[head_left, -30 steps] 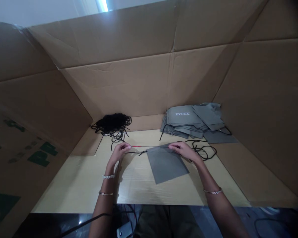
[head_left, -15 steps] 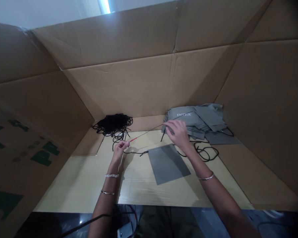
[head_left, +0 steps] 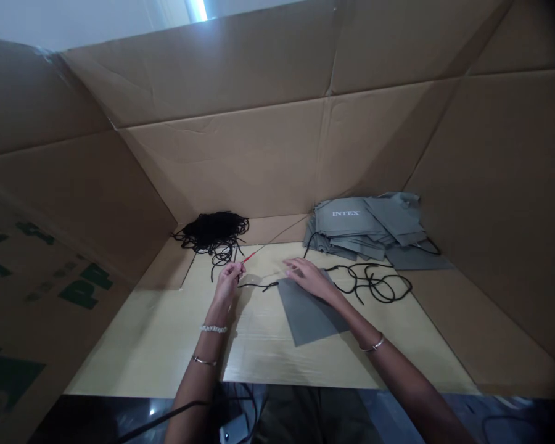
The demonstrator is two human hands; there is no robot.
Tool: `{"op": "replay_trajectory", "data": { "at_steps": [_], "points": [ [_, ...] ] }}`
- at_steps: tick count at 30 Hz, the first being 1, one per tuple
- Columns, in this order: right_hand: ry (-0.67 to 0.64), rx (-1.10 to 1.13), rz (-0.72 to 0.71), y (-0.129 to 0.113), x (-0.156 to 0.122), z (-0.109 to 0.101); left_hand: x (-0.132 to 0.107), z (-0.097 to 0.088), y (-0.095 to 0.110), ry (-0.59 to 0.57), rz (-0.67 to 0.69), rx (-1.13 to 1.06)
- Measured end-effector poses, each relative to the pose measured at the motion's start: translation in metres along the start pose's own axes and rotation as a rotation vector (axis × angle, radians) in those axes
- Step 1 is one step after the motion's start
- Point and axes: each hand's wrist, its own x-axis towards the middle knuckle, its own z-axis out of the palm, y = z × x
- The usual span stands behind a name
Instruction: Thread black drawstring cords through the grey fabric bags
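Observation:
My left hand (head_left: 230, 279) is closed around the lower end of a long thin wire tool with a red section (head_left: 248, 258). The wire slants up and right toward the back wall. My right hand (head_left: 305, 274) hovers over the top of a flat grey fabric pouch (head_left: 308, 320), fingers stretched out and nothing visible in them. From the pouch's upper left corner a short black cord (head_left: 255, 285) runs toward my left hand. More black cord (head_left: 383, 290) lies in loose loops to the right of the pouch.
A heap of black cords (head_left: 215, 231) lies at the back left. At the back right is a stack of grey pouches (head_left: 346, 225), one printed INTEX. Tall cardboard walls (head_left: 240, 160) enclose the back and sides of the pale table (head_left: 139, 345).
My right hand has left the wire and moved down and left over the pouch. A black cord end that was near it now lies among the loops. My left hand stays on the tool.

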Motion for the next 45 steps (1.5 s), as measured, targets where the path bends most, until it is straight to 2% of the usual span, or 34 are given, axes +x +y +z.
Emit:
{"op": "replay_trajectory", "data": {
  "at_steps": [5, 10, 14, 19, 21, 24, 28, 31, 34, 38, 45],
  "points": [
    [0.115, 0.254, 0.042, -0.02, 0.028, 0.001, -0.007, 0.019, -0.001, -0.087, -0.035, -0.003],
    [0.153, 0.375, -0.007, -0.041, 0.067, -0.001, -0.012, 0.028, 0.003, -0.191, -0.04, 0.037],
    [0.09, 0.4, -0.064, -0.059, 0.088, 0.002, -0.018, 0.033, 0.008, -0.303, -0.032, 0.074],
    [-0.066, 0.385, -0.127, -0.084, 0.103, 0.02, -0.022, 0.038, 0.01, -0.39, -0.022, 0.077],
    [-0.102, 0.378, -0.134, -0.093, 0.105, 0.026, -0.022, 0.039, 0.01, -0.375, -0.019, 0.061],
    [-0.071, 0.386, -0.126, -0.097, 0.103, 0.03, -0.02, 0.038, 0.009, -0.289, -0.012, 0.013],
    [0.037, 0.425, -0.07, -0.079, 0.084, 0.031, -0.017, 0.036, 0.008, -0.148, 0.0, -0.087],
    [0.084, 0.451, 0.011, -0.059, 0.062, 0.041, -0.016, 0.036, 0.009, -0.079, -0.009, -0.17],
    [0.074, 0.487, 0.056, -0.049, 0.041, 0.06, -0.017, 0.038, 0.01, -0.036, -0.028, -0.246],
    [0.069, 0.504, 0.08, -0.055, 0.027, 0.083, -0.019, 0.04, 0.01, 0.003, -0.049, -0.328],
    [0.158, 0.533, 0.083, -0.063, 0.028, 0.093, -0.02, 0.042, 0.012, 0.049, -0.051, -0.428]
  ]
}}
